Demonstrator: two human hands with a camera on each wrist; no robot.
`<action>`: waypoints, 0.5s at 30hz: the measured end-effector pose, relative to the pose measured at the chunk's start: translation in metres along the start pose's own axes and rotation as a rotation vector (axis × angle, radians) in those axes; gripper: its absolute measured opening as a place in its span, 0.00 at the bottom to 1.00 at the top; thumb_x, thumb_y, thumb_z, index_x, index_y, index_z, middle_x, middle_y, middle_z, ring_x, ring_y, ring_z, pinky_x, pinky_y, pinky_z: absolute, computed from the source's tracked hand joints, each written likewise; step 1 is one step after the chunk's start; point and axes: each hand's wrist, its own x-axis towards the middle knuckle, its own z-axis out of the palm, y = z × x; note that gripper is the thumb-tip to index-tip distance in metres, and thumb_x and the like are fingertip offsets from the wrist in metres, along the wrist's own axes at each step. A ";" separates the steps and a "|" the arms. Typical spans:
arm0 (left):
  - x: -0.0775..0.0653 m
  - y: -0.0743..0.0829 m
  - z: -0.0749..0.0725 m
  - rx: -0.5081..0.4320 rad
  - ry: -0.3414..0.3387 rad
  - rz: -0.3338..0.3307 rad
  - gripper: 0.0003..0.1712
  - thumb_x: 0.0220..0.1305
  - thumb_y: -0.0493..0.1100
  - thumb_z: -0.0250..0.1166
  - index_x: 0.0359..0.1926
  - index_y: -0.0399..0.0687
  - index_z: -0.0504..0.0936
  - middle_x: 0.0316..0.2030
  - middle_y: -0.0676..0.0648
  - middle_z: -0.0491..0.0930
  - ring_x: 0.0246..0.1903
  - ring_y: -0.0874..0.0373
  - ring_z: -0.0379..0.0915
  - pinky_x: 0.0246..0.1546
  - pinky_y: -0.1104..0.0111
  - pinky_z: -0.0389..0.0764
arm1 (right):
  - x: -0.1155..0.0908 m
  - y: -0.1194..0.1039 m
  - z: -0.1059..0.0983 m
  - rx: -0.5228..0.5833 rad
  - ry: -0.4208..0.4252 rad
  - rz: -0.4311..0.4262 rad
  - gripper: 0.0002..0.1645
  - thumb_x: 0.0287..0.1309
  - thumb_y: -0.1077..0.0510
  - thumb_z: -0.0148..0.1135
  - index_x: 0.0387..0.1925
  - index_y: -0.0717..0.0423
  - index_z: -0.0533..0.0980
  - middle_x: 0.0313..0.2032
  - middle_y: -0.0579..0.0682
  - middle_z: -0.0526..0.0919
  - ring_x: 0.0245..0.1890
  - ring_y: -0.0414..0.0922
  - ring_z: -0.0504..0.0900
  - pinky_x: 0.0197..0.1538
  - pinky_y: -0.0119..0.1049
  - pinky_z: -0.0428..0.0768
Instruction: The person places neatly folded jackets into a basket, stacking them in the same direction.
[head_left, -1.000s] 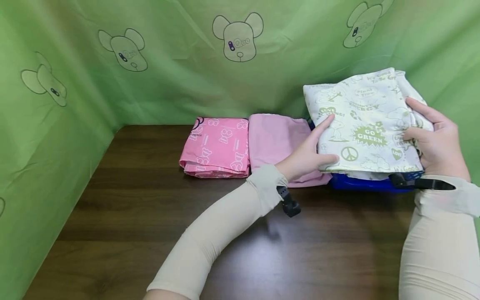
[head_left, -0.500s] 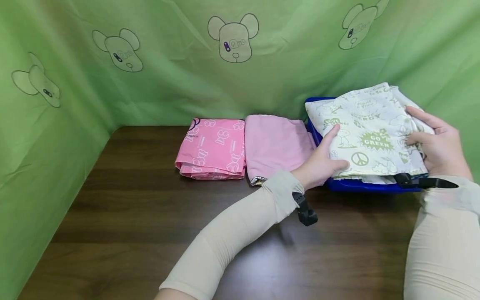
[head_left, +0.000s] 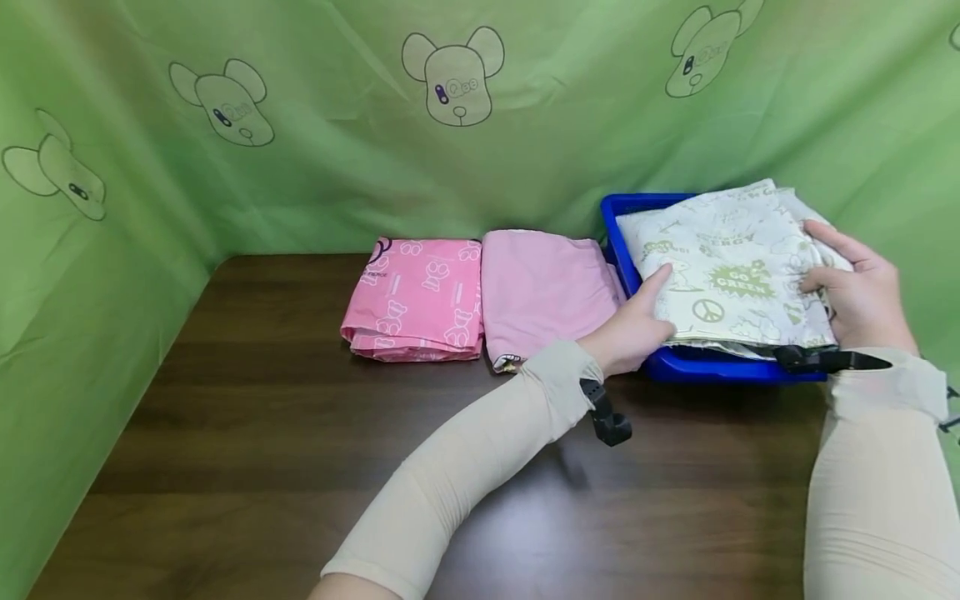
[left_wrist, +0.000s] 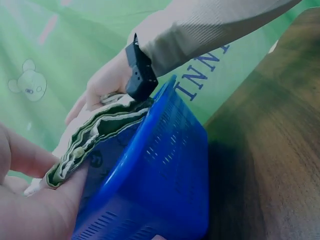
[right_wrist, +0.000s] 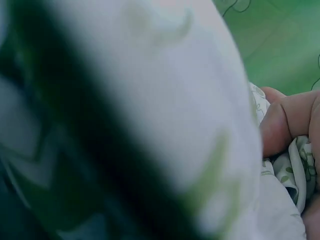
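Note:
A folded white cloth with green print (head_left: 723, 271) lies tilted at the mouth of a blue plastic basket (head_left: 720, 367). My left hand (head_left: 633, 329) holds its left edge, thumb near the front corner. In the left wrist view the layered folds (left_wrist: 80, 145) sit between thumb and fingers, above the basket's rim. My right hand (head_left: 862, 287) grips the cloth's right side, with the thumb pressed on top. Close-up cloth (right_wrist: 175, 100) blurs most of the right wrist view; some right-hand fingers (right_wrist: 287, 122) show at its right edge. The basket's inside is mostly hidden.
Left of the basket lie a folded light pink cloth (head_left: 547, 287) and a folded bright pink patterned cloth (head_left: 416, 300), side by side on the brown wooden table (head_left: 300, 450). A green printed curtain (head_left: 330, 150) hangs behind and along the sides.
Both hands have lowered the white cloth into the basket's mouth. More of the blue rim now shows at the back left, and the whole view has shifted slightly.

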 end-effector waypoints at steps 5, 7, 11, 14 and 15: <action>0.000 -0.004 0.001 -0.022 0.013 -0.079 0.52 0.62 0.16 0.49 0.80 0.59 0.53 0.68 0.60 0.59 0.33 0.58 0.64 0.20 0.74 0.62 | 0.003 0.008 -0.004 -0.115 -0.011 0.004 0.52 0.47 0.89 0.50 0.65 0.42 0.78 0.69 0.36 0.67 0.31 0.29 0.74 0.20 0.24 0.74; -0.001 -0.004 0.001 -0.018 0.013 -0.087 0.50 0.63 0.16 0.49 0.80 0.58 0.54 0.67 0.58 0.61 0.26 0.60 0.61 0.19 0.74 0.61 | 0.006 0.009 -0.006 -0.159 -0.020 0.005 0.51 0.48 0.88 0.51 0.66 0.41 0.77 0.70 0.35 0.66 0.24 0.31 0.70 0.16 0.25 0.69; -0.002 -0.002 0.002 0.005 -0.005 -0.105 0.46 0.65 0.18 0.51 0.79 0.53 0.56 0.67 0.58 0.62 0.32 0.65 0.68 0.26 0.77 0.67 | 0.012 0.008 -0.008 -0.456 -0.068 0.009 0.48 0.57 0.80 0.57 0.72 0.35 0.70 0.73 0.31 0.59 0.18 0.33 0.62 0.17 0.25 0.63; -0.005 -0.001 0.003 0.080 -0.046 -0.120 0.42 0.68 0.22 0.54 0.79 0.50 0.57 0.72 0.57 0.63 0.53 0.69 0.73 0.39 0.79 0.73 | 0.015 0.006 -0.007 -0.732 -0.132 -0.004 0.45 0.66 0.69 0.60 0.76 0.33 0.61 0.75 0.30 0.55 0.44 0.29 0.70 0.32 0.18 0.71; -0.007 0.000 0.003 0.108 -0.060 -0.122 0.41 0.69 0.24 0.55 0.79 0.50 0.57 0.73 0.56 0.63 0.59 0.69 0.72 0.44 0.80 0.73 | 0.015 0.004 -0.007 -0.813 -0.156 -0.003 0.44 0.69 0.64 0.60 0.78 0.32 0.58 0.76 0.30 0.53 0.57 0.30 0.67 0.46 0.18 0.73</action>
